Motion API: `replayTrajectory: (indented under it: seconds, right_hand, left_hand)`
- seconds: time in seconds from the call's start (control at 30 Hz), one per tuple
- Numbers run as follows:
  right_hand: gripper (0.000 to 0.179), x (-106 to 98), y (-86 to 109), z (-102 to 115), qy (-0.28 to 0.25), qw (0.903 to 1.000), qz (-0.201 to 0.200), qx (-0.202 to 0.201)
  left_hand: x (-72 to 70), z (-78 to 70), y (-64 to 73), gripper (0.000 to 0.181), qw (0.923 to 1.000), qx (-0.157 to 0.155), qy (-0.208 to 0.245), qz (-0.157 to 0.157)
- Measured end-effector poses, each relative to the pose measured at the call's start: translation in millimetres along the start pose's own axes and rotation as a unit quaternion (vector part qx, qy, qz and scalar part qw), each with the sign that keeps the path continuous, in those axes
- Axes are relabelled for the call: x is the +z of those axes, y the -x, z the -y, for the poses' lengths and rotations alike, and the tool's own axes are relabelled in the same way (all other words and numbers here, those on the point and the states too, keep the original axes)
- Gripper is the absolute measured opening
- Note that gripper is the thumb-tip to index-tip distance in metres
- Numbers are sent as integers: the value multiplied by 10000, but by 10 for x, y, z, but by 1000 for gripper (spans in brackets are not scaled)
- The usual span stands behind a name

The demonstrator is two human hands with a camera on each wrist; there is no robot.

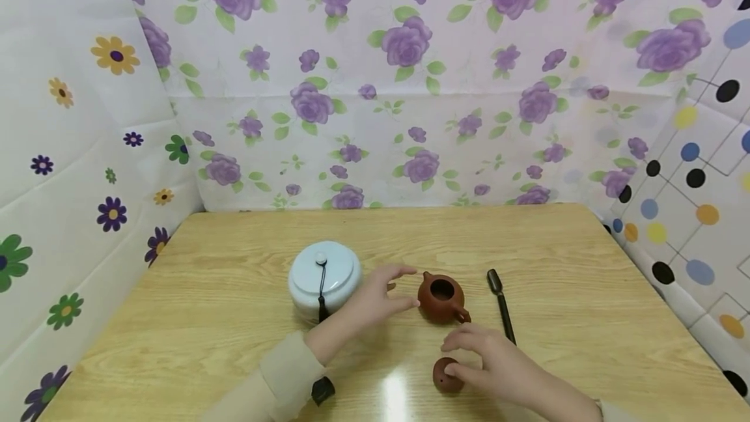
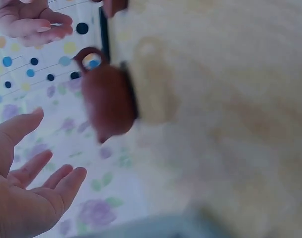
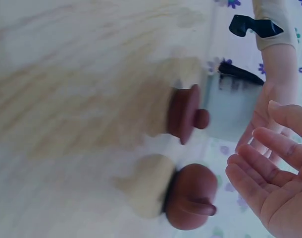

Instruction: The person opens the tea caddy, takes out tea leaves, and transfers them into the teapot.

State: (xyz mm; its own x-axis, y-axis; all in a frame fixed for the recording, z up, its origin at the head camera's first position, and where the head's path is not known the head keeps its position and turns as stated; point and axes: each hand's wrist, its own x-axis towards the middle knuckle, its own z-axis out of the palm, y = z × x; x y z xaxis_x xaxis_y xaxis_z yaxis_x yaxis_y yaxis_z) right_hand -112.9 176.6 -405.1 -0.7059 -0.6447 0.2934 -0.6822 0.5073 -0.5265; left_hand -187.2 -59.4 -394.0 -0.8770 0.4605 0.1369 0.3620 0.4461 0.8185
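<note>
A small reddish-brown clay teapot (image 1: 441, 298) stands upright on the table, its round top opening uncovered and its handle turned toward the right hand. Just left of it is the left hand (image 1: 379, 296), fingers spread and apart from the pot. The teapot's lid (image 3: 184, 115) lies on the table, knob up. Above that lid hovers the right hand (image 1: 489, 360), thumb and fingers parted; in the right wrist view a gap separates them. In the head view the right thumb covers part of the lid.
A pale blue lidded jar (image 1: 310, 295) with a black tassel stands behind the left forearm. A dark tea scoop (image 1: 500, 305) lies right of the teapot. Floral cloth (image 1: 375, 135) hangs behind the wooden table (image 1: 205, 318).
</note>
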Motion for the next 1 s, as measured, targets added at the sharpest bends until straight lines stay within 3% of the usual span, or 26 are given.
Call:
replayTrajectory:
  seconds: [0.13,0.2,0.33,0.6,1.0]
  right_hand:
    - [17,-53,-39,69,-62,9999,-64,124]
    - [18,-66,-55,89,-134,9997,-61,180]
    - [19,-60,-85,94,-195,9995,-241,84]
    - [25,-30,-189,84,-437,9973,-586,-64]
    - [40,67,-434,67,-726,9948,-691,163]
  left_hand:
    - [-195,-114,90,43,9961,403,-776,-101]
    - [-284,-154,143,42,9933,425,-1061,-190]
    - [-431,-190,247,42,9889,464,-1327,-470]
    - [-705,-142,389,39,9702,1097,-1581,-1472]
    - [-955,18,538,46,9644,719,-1627,-1959]
